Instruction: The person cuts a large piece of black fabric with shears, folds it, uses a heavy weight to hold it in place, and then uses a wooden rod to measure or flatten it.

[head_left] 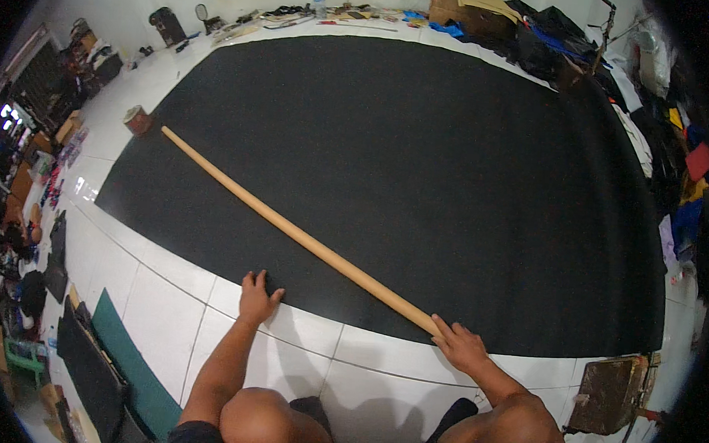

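Note:
A large black sheet (423,145) of flexible material lies spread on the white tiled floor in front of me. Across it, slanting from the far left to the near right, rests a long tan cardboard tube (305,239). My right hand (462,346) has its fingers over the near end of this tube, at the sheet's near edge. To the left, my left hand (261,298) rests on the near edge of the sheet with its fingers apart, holding nothing.
A roll or can (138,120) stands by the sheet's left corner. Dark and green panels (127,354) lie at the near left. A brown metal block (608,394) sits at the near right. Along the far edge are a water bottle (319,1), a cardboard box (473,17) and black bags (552,47).

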The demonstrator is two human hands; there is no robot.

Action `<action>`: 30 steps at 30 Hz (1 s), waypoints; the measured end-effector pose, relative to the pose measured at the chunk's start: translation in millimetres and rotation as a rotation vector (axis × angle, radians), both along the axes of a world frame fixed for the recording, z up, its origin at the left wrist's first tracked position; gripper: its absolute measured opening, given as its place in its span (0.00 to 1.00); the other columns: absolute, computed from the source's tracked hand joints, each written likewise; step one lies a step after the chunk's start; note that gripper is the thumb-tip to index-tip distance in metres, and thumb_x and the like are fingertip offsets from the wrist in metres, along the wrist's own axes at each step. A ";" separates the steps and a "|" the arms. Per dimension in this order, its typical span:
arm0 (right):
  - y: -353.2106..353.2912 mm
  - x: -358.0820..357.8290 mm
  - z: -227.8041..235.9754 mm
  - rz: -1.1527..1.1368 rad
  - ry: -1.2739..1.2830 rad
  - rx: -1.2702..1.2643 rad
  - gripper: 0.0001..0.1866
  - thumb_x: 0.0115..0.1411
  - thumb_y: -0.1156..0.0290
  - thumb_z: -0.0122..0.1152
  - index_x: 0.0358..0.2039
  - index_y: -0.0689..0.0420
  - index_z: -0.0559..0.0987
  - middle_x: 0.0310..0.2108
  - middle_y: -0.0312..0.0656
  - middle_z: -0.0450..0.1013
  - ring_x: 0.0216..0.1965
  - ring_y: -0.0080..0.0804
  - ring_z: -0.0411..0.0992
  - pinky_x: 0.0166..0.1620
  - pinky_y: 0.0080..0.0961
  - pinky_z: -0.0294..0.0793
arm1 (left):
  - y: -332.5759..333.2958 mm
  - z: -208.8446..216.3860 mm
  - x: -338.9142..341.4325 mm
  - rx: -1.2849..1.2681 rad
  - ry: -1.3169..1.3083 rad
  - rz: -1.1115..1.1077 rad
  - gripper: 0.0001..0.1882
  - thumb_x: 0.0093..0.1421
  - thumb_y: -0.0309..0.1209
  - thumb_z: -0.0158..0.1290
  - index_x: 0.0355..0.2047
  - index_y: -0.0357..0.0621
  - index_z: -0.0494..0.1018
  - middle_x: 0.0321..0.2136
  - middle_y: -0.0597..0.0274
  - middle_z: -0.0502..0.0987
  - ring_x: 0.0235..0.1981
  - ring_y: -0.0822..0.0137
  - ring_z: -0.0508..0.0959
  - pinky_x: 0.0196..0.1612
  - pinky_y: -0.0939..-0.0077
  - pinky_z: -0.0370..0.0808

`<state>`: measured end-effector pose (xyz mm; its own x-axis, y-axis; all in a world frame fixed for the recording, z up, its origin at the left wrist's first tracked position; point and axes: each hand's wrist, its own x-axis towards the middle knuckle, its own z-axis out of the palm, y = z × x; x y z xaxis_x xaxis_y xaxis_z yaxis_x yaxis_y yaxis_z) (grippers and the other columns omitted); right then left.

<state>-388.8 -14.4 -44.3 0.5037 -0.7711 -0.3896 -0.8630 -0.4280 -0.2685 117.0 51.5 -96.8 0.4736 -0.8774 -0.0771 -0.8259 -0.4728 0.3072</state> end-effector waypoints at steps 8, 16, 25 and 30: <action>-41.9 16.6 -1.9 -0.130 -0.056 -0.141 0.30 0.68 0.49 0.49 0.69 0.37 0.59 0.41 0.51 0.68 0.41 0.48 0.73 0.42 0.47 0.77 | -3.9 1.9 -1.5 0.050 0.066 0.001 0.44 0.54 0.47 0.64 0.64 0.39 0.60 0.65 0.33 0.54 0.65 0.39 0.59 0.65 0.56 0.62; -79.7 -11.0 -17.2 -0.416 -0.054 -0.170 0.31 0.68 0.49 0.49 0.69 0.37 0.56 0.39 0.55 0.72 0.40 0.56 0.75 0.43 0.51 0.75 | -4.6 2.5 -5.5 0.065 0.075 0.032 0.43 0.54 0.45 0.64 0.64 0.37 0.60 0.64 0.34 0.55 0.65 0.39 0.59 0.65 0.55 0.62; -47.2 -104.0 -23.3 -0.765 -0.124 -0.254 0.30 0.69 0.55 0.47 0.69 0.45 0.55 0.43 0.61 0.75 0.43 0.63 0.74 0.46 0.55 0.73 | -0.2 -2.5 -5.3 -0.020 0.050 0.011 0.42 0.54 0.44 0.64 0.64 0.39 0.61 0.64 0.34 0.56 0.65 0.39 0.59 0.66 0.56 0.60; -20.6 -148.2 -26.0 -0.924 -0.113 -0.236 0.31 0.71 0.54 0.44 0.70 0.48 0.53 0.46 0.62 0.75 0.45 0.64 0.74 0.48 0.54 0.73 | -0.4 -2.4 -5.1 -0.064 0.108 0.043 0.41 0.53 0.42 0.66 0.63 0.38 0.63 0.65 0.34 0.55 0.66 0.40 0.58 0.67 0.56 0.59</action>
